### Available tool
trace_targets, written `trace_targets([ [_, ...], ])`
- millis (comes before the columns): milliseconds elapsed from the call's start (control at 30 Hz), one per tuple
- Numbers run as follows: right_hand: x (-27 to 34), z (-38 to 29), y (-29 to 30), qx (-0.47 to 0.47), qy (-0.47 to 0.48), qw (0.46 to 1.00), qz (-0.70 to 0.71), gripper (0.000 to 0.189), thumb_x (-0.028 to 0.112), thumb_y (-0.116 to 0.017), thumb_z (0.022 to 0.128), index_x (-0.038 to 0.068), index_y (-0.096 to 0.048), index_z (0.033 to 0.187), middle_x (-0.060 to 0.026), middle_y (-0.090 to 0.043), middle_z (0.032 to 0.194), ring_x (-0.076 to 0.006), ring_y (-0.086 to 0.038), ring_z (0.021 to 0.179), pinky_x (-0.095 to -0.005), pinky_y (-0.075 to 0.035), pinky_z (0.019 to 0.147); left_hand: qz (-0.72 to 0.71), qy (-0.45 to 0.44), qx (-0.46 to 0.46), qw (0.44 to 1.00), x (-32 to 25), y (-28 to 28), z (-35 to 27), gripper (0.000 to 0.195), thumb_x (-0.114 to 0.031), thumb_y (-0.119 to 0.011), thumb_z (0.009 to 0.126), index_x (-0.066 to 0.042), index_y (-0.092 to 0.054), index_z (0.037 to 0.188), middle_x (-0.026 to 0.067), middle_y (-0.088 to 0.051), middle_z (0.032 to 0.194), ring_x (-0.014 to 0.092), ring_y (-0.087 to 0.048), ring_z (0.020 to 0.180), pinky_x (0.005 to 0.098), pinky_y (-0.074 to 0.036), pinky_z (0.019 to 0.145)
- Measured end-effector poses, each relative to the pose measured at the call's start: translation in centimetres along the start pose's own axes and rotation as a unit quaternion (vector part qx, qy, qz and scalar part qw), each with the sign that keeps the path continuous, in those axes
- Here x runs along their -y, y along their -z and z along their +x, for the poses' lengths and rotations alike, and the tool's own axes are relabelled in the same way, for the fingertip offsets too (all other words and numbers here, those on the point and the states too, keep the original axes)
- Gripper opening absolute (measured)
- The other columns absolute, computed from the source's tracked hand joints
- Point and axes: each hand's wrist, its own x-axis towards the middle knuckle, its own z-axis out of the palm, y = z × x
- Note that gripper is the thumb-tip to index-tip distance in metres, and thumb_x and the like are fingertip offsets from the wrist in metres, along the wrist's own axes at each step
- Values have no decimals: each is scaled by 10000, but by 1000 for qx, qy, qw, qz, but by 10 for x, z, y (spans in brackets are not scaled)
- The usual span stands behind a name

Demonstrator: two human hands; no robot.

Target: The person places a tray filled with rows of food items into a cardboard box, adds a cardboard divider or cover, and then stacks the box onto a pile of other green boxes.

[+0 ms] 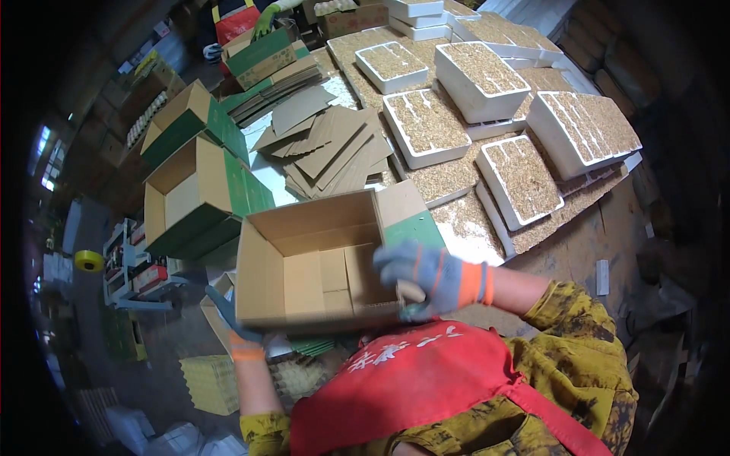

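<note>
An unfolded cardboard box, bare inside and with green on its outer side, is tilted in front of my red apron. My left hand, in a grey-blue glove with an orange cuff, holds its lower left corner from outside. At the box's right wall is my right hand, gloved alike and blurred, with curled fingers around a small roundish thing that I cannot identify. Behind the box lies a loose pile of flat cardboard sheets. Two open green boxes stand to the left.
White foam trays filled with brownish grain-like material cover the table's right part. A co-worker in a red apron handles a green box at the back. Egg trays are stacked below at the left, near a blue shelf rack.
</note>
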Motion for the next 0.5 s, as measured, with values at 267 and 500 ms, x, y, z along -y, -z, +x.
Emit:
trace_targets([
  [267,-133,12,26,-233,-253,869,356,367,116,-624,885,25,-582,1237,-61,-667,1022,-110,-622,856,-259,-523,775,391,-103,-111,908,-12,-30,1,493,-118,-594,898,-31,-464,1365,76,-562,1239,175,-545,1078,292,-450,919],
  [500,-340,-21,12,-237,-383,881,-142,501,338,-712,817,93,-531,1214,-173,-662,1107,-336,-643,1009,-405,-497,884,381,-67,-244,890,17,-22,19,507,-159,-621,890,-16,-463,1350,98,-572,1228,206,-545,1091,311,-452,924],
])
